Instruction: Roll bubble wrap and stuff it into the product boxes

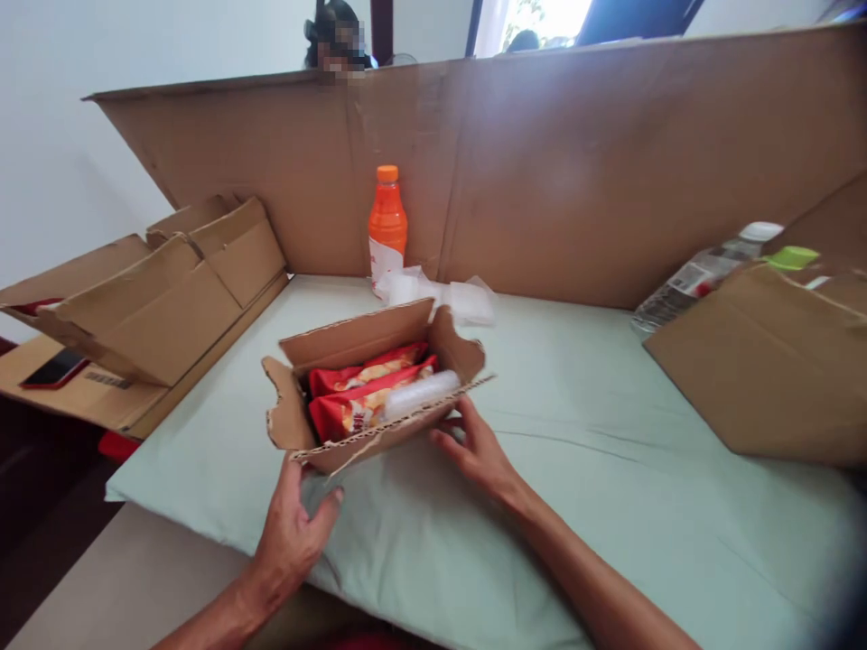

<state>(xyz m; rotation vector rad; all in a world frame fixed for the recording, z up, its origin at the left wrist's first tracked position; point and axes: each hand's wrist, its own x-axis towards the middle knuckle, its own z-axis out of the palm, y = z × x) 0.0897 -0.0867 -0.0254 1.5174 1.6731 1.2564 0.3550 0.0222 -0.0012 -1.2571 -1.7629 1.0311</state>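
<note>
In the head view, an open cardboard box [399, 442] with torn edges and raised flaps sits at an angle before me. Inside lie two red snack packets [358, 393] and a roll of clear plastic wrap [421, 394]. My left hand [294, 524] is at the box's near left corner, its thumb spread away and its fingertips partly hidden by the cardboard. At the near right corner, my right hand [478, 451] has its fingers apart, the upper ones against the box side. Neither hand visibly closes round the box.
An orange bottle [388, 221] and white plastic packaging [467, 300] stand behind the box. Left are a cardboard carton [155, 316] and a phone [55, 368]. At right, a clear bottle [697, 280] leans by another carton [765, 361]. A cardboard wall [555, 171] closes the back; a person [335, 36] is beyond.
</note>
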